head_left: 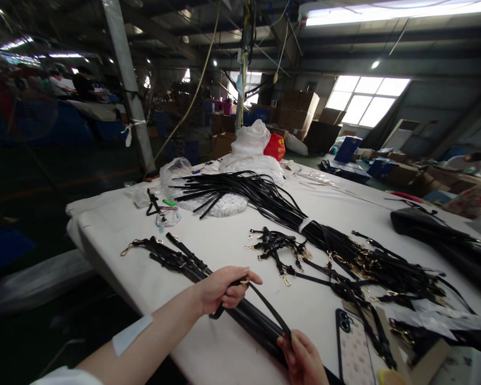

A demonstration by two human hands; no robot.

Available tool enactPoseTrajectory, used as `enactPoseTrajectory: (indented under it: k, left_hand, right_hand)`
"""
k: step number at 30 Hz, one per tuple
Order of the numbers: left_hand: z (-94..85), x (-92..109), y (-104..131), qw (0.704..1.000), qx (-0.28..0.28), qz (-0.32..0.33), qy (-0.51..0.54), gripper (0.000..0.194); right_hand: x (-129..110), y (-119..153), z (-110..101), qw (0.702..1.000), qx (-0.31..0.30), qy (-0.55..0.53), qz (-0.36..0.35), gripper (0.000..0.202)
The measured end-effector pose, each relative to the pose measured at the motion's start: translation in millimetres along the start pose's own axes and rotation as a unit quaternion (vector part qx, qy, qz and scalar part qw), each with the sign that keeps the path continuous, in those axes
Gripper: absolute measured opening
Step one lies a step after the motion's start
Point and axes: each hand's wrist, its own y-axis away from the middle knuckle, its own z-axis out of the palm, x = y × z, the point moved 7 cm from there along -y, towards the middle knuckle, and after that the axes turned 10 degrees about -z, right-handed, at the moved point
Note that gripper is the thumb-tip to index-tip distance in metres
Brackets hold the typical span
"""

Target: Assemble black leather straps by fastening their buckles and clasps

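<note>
The left hand (pixel 226 293) is curled round the buckle end of a black strap (pixel 269 306), its index finger reaching past the gold-coloured metal, while the right hand (pixel 302 357) pinches the same strap lower down between thumb and fingers. The step in hand seems to be working this strap at its buckle; the next move would call for a steady left grip, with the right guiding the length so it does not twist. The strap looks narrow, flat and faintly glossy, nearly straight between the hands, held above the near side of the white table (pixel 212 240). Under it lies a bundle of black straps (pixel 186 264) with gold clips towards the left. Beyond are a tangle of clipped straps (pixel 276 246) and a long sheaf (pixel 264 198) bound by a white band (pixel 305 224); a phone (pixel 356 347) lies to the right
</note>
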Motion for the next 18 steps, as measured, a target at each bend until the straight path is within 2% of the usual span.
enactPoseTrajectory:
  k: [4,9,11,13,16,18]
  left_hand:
    - [5.6,-8,-10,0.998,-0.028,-0.013,0.055,0.038]
    - [13.1,-12,-18,0.999,-0.024,-0.019,0.02,0.061]
    - [17.0,-14,-22,0.999,0.005,-0.018,-0.048,0.067]
    - [21.7,-18,-27,0.988,0.051,-0.009,-0.148,0.062]
    - [34.2,-22,-33,0.939,0.116,0.044,-0.321,0.041]
    - [47.6,-30,-38,0.908,0.109,0.065,-0.4,0.029]
  right_hand:
    - [1,0,1,1.0,0.001,0.009,-0.001,0.035]
    - [1,-2,4,0.999,-0.023,0.02,0.015,0.036]
    - [-2,0,7,0.999,-0.025,0.033,0.019,0.036]
    - [-9,2,12,0.999,-0.026,0.041,0.003,0.034]
    - [-18,2,21,0.997,-0.042,0.059,-0.03,0.033]
    - [-24,2,24,0.995,-0.048,0.078,-0.045,0.033]
